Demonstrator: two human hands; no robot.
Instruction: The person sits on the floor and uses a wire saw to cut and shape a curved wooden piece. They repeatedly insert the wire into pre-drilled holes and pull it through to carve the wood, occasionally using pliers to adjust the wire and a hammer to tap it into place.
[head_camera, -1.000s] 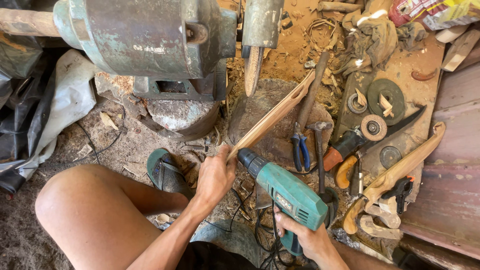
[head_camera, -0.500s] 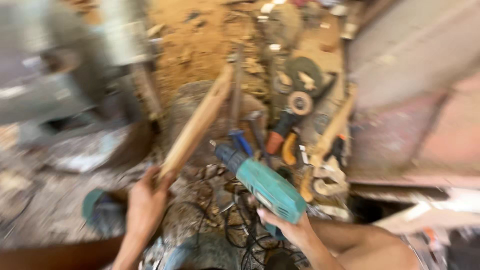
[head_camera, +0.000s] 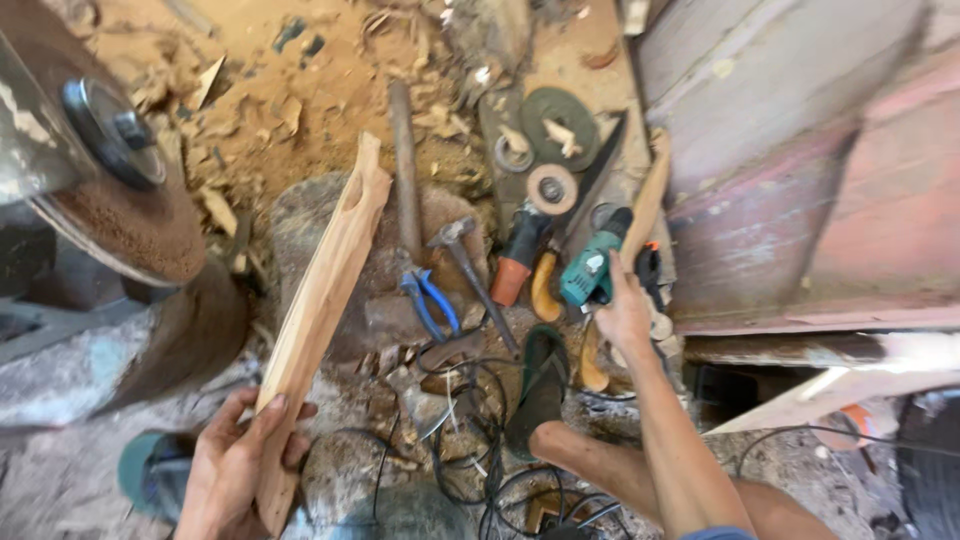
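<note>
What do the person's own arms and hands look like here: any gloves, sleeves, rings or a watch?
Both hands are bare, with no gloves. The left hand shows no ring, and its forearm is cut off by the frame edge. The right hand also shows no ring, and no watch or band at the wrist; its long forearm is uncovered, with only a sliver of blue cloth at the bottom edge.

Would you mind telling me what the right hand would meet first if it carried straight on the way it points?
Probably the grinder disc beyond the teal power drill that the right hand grips; depth is unclear.
</note>
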